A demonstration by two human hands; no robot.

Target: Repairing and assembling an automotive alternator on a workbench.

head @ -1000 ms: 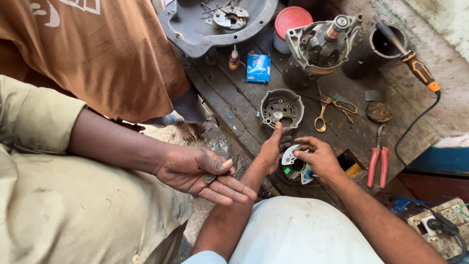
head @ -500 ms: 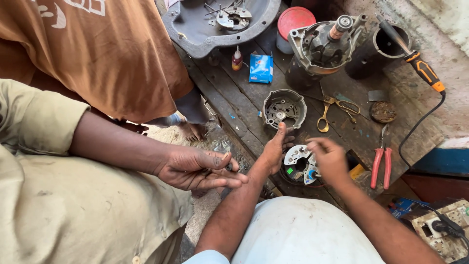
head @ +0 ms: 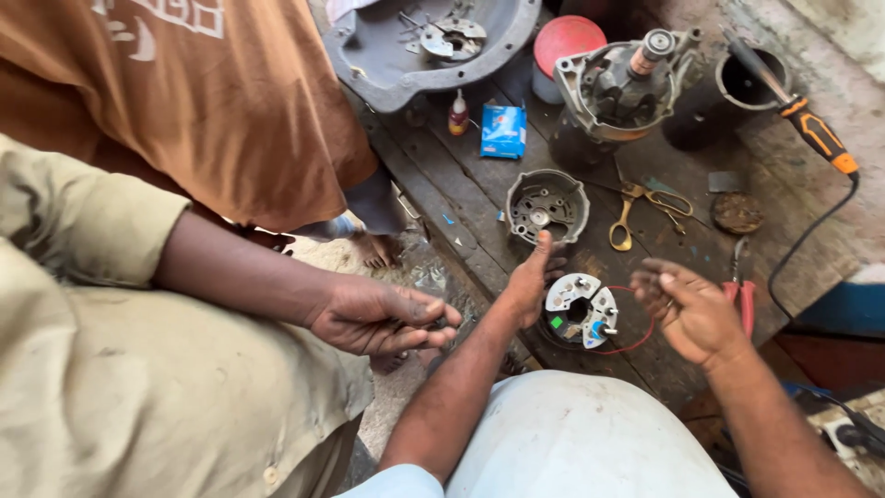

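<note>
The left hand (head: 530, 281) lies with its fingers stretched flat and empty, its fingertips on the dark wooden surface (head: 461, 198) between the round housing (head: 548, 205) beyond it and the rectifier plate (head: 581, 309) just to its right. The right hand (head: 691, 314) hovers off the surface just right of that plate, fingers loosely curled and apart, gripping nothing. The plate, a horseshoe of pale metal with a blue tab and a thin red wire looped about it, sits on the near edge of the surface between the two hands, touched by neither so far as can be seen. By the look of it, the work stands at a pause over this plate: both hands have let go and frame it, as if sizing it up. A next move would call for closing fingers on the plate's rim without snagging the red wire, or for reaching a tool: the yellow scissors (head: 645, 207) lie just beyond, the red pliers (head: 743, 300) partly behind the right hand. At near left a co-worker's hand (head: 383, 318) is curled round some small dark part, too hidden to name. Farther off stand a motor body (head: 627, 88), a red lid (head: 570, 37) and an orange-handled screwdriver (head: 811, 134).
</note>
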